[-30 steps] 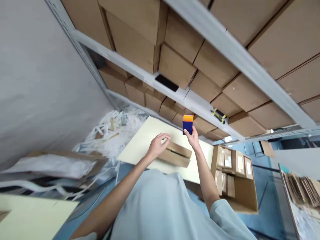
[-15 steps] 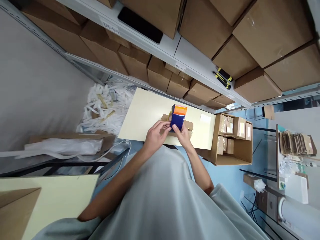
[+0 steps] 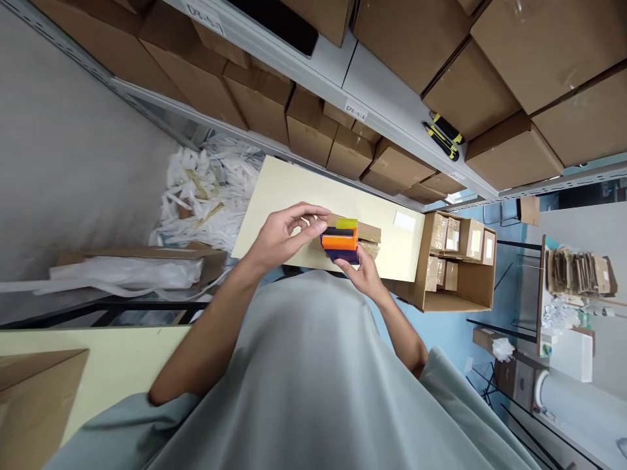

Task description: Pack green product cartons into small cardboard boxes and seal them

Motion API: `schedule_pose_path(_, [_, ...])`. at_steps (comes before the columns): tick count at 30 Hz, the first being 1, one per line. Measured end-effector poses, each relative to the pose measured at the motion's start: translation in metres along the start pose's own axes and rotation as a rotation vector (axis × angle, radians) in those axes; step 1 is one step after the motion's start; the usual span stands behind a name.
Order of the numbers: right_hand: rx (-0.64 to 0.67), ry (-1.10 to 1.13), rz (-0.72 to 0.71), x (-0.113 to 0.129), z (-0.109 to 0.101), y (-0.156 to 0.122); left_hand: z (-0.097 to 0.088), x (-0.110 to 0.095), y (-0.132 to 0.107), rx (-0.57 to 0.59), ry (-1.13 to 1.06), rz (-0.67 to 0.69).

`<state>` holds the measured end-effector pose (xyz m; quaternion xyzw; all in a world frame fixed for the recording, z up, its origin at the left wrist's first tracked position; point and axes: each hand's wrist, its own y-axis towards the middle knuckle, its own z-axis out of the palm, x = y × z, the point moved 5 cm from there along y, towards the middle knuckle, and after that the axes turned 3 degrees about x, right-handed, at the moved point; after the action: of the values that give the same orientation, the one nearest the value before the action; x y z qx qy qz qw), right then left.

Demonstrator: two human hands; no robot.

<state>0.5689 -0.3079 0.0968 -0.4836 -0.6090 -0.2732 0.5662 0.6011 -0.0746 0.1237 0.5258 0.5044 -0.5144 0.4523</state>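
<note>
My right hand [image 3: 365, 271] grips a dark blue and orange tape dispenser [image 3: 339, 241] above the pale table, with its thumb along the near side. A strip of yellowish tape [image 3: 347, 223] shows at the dispenser's far edge. My left hand [image 3: 289, 235] is raised just left of the dispenser, its thumb and forefinger stretched toward it with a gap between them; I see nothing held there. Under and behind the dispenser, a small cardboard box [image 3: 369, 233] lies on the table, partly hidden by the hands.
The cream tabletop [image 3: 274, 189] carries a white label [image 3: 404, 220] on its right. An open carton [image 3: 455, 300] with several small boxes stands at the right end. Above, a shelf [image 3: 377, 85] holds cartons, two box cutters [image 3: 443, 137] and a black phone [image 3: 279, 23]. Shredded paper [image 3: 215, 189] is heaped at left.
My left hand has come away from the dispenser, up and to the left, with its fingers parted. The dispenser has turned in my right hand, its orange part now facing me.
</note>
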Motion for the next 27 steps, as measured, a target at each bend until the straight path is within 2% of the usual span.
schedule_pose_path(4, [0.024, -0.096, -0.021, 0.000, -0.011, -0.003, -0.001, -0.015, 0.005, 0.069, 0.040, 0.017])
schedule_pose_path(9, [0.077, -0.217, -0.067, 0.002, -0.021, -0.004, 0.002, -0.028, 0.009, 0.102, 0.114, 0.059])
schedule_pose_path(17, [0.162, -0.441, -0.103, -0.005, -0.032, -0.003, 0.006, -0.034, 0.015, 0.176, 0.155, 0.035])
schedule_pose_path(23, [0.153, -0.460, -0.109, -0.009, -0.039, -0.002, 0.014, -0.041, 0.012, 0.113, 0.239, 0.198])
schedule_pose_path(27, [0.155, -0.458, -0.134, -0.010, -0.041, -0.001, 0.022, -0.056, 0.002, 0.055, 0.353, 0.342])
